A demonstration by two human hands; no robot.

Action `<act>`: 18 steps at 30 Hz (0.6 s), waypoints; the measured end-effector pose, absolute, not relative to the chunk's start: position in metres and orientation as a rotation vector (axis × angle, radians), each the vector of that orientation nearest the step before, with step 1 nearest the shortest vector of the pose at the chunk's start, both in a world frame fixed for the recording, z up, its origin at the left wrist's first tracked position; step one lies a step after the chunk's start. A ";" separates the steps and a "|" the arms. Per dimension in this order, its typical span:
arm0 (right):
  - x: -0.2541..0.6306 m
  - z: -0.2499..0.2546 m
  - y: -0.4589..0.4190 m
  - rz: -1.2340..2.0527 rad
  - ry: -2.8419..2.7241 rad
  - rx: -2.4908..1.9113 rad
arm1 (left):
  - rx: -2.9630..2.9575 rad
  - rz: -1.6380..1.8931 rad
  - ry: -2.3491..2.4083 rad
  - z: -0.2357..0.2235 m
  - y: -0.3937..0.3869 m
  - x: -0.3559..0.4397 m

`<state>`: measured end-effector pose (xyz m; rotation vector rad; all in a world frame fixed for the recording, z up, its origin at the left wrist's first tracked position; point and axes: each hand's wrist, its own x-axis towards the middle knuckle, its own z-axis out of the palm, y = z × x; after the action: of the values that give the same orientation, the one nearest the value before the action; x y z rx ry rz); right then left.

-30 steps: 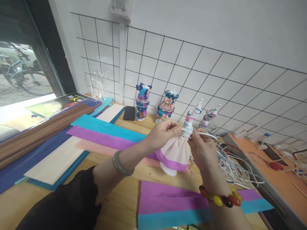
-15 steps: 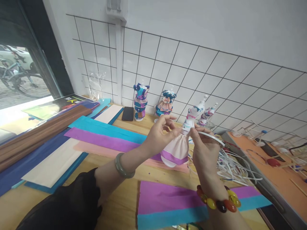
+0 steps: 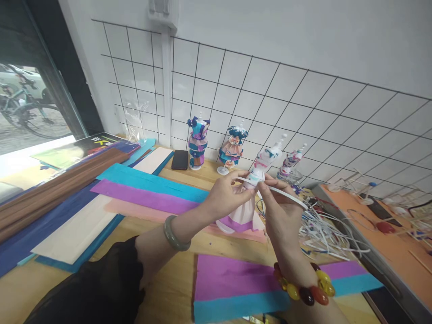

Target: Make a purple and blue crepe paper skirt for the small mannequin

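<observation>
A small dress-form mannequin (image 3: 265, 159), wrapped in white with pink and teal marks, leans slightly right between my hands. From its waist hangs a gathered pale pink skirt (image 3: 245, 209) with a purple hem. A narrow white strip (image 3: 286, 196) passes across the waist and trails off to the right. My left hand (image 3: 227, 194) pinches the strip at the left of the waist, its fingertips partly behind the form. At the right side, my right hand (image 3: 281, 209) is closed on the strip with thumb and fingers. The back of the waist is hidden.
Several dressed mannequins (image 3: 198, 144) stand along the gridded wall, near a black phone (image 3: 180, 159). Crepe paper strips (image 3: 151, 184) lie at left, and a purple and blue sheet (image 3: 236, 279) in front. Tangled white strips (image 3: 324, 229) lie right, beside an orange surface (image 3: 364, 211).
The mannequin and both hands have shifted a little left. The strip's left part now shows above my left hand, and its right end has dipped lower.
</observation>
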<state>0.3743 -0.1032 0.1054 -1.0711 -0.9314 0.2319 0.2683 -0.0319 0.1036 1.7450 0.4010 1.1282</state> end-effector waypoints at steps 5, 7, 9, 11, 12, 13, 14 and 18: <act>0.375 0.108 -0.106 0.165 -0.981 -1.091 | 1.760 1.204 0.485 0.103 -0.032 0.267; 0.375 0.107 -0.105 0.146 -0.979 -1.080 | 1.757 1.198 0.507 0.103 -0.032 0.268; 0.377 0.106 -0.104 0.119 -0.977 -1.070 | 1.735 1.178 0.499 0.102 -0.031 0.269; 0.379 0.105 -0.104 0.073 -0.982 -1.068 | 1.695 1.170 0.486 0.102 -0.031 0.270; 0.381 0.105 -0.104 0.053 -0.987 -1.074 | 1.673 1.166 0.482 0.102 -0.031 0.270; 0.382 0.106 -0.104 0.035 -0.996 -1.083 | 1.652 1.162 0.479 0.102 -0.031 0.270; 0.384 0.107 -0.105 0.018 -1.009 -1.097 | 1.632 1.156 0.475 0.102 -0.031 0.271; 0.388 0.111 -0.108 -0.096 -1.081 -1.143 | 1.559 1.081 0.432 0.104 -0.033 0.271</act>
<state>0.3882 -0.1081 0.1107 -1.1433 -1.0808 -0.0957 0.2710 -0.0325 0.1044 1.5593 0.4318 1.0808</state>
